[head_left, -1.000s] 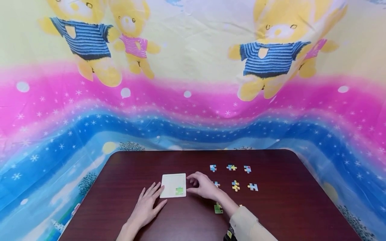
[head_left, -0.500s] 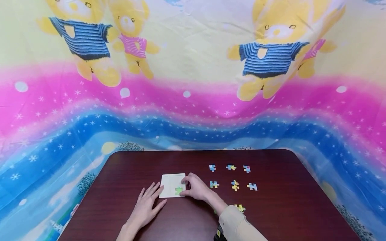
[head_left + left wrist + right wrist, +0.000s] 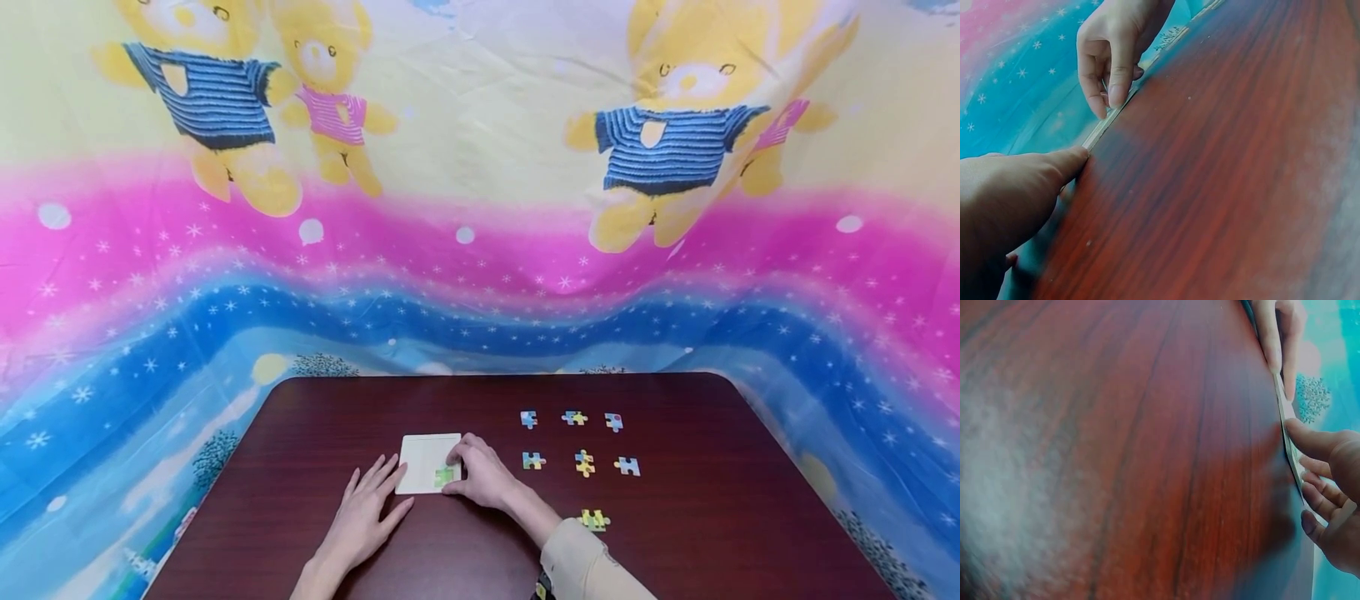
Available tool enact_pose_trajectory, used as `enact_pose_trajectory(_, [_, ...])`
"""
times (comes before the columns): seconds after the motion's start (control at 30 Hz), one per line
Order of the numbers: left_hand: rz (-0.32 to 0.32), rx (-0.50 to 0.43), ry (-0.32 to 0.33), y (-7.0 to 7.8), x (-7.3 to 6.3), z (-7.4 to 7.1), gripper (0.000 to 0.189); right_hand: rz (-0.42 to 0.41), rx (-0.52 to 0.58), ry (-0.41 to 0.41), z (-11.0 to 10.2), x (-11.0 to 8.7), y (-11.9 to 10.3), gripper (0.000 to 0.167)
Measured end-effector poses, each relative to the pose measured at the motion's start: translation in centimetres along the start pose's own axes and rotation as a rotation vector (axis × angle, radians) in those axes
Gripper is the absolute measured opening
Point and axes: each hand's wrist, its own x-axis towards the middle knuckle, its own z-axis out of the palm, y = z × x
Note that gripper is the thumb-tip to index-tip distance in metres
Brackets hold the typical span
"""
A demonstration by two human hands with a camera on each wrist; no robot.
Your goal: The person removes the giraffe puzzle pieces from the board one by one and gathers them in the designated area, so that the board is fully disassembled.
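A small white square puzzle board (image 3: 420, 460) lies on the dark table, with a green puzzle piece (image 3: 442, 476) in its near right corner. My left hand (image 3: 365, 508) is spread flat on the table, fingertips on the board's left edge. At the right side my right hand (image 3: 483, 477) is curled over the board, its thumb and forefinger bracketing the green piece at its near and far sides. In the left wrist view the right hand (image 3: 1113, 50) points its fingers down at the board. The right wrist view shows its thumb at the board's thin edge (image 3: 1284, 419).
Several loose puzzle pieces lie to the right: a far row with a blue-yellow piece (image 3: 575, 417), a middle row with a yellow piece (image 3: 585, 462), and a yellow-green piece (image 3: 594, 520) nearer me. A patterned cloth (image 3: 480, 275) hangs behind the table (image 3: 675, 517).
My right hand has moved left from beside the board onto its right edge and the green piece. The left hand stays in place. A loose green piece nearer me is now hidden by my right arm.
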Motion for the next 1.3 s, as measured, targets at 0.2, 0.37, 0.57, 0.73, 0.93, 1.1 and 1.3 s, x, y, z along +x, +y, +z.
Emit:
enact_pose_trajectory(0.2, [0.008, -0.005, 0.017, -0.1, 0.1, 0.1, 0.056, -0.042, 0.039, -0.012, -0.9, -0.3, -1.3, 0.048])
enact_pose_trajectory(0.37, [0.010, -0.001, 0.021, -0.1, 0.1, 0.2, 0.056, -0.040, 0.041, 0.001, -0.5, -0.2, -1.5, 0.052])
enact_pose_trajectory(0.57, [0.008, 0.005, 0.013, -0.1, 0.0, 0.2, 0.056, -0.041, 0.057, 0.029, -0.3, -0.3, -1.3, 0.041])
enact_pose_trajectory(0.73, [0.003, 0.001, 0.004, -0.1, 0.0, 0.1, 0.056, -0.044, 0.093, 0.004, -1.4, -0.9, -2.3, 0.037])
enact_pose_trajectory(0.93, [0.002, 0.000, 0.003, -0.1, 0.1, 0.1, 0.056, -0.028, 0.098, -0.007, -3.2, -1.3, -4.4, 0.039])
enact_pose_trajectory(1.1, [-0.010, -0.006, -0.015, -0.2, 0.0, 0.1, 0.056, 0.006, 0.153, 0.030, -1.5, -1.1, -2.9, 0.038])
enact_pose_trajectory(1.3, [-0.010, -0.010, -0.012, -0.1, 0.1, 0.0, 0.056, 0.013, 0.238, 0.057, -1.4, -1.0, -2.1, 0.036])
